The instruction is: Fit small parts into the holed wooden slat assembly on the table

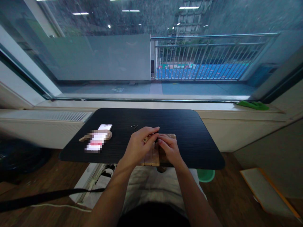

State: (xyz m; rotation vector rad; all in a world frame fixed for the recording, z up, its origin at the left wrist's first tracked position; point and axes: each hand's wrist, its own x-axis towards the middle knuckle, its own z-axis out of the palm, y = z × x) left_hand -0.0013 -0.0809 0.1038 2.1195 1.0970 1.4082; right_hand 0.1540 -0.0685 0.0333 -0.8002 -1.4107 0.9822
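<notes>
Centrally, just below mid-frame, a wooden piece (155,155) lies at the near edge of the black table (194,142). Left hand (139,142) and right hand (172,150) converge over it, fingers bent; their grip cannot be determined. Thin pins (135,127) lie left of frame center, a phone (105,127) farther left.

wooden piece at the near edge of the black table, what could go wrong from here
The wooden piece reaches the near edge of the black table, so a push toward the person might slide it off.
The small dark pins lie loose beyond the left hand; a careless brush could scatter them.
Both hands' fingertips meet closely over the wood, so a slip might pinch one.
</notes>
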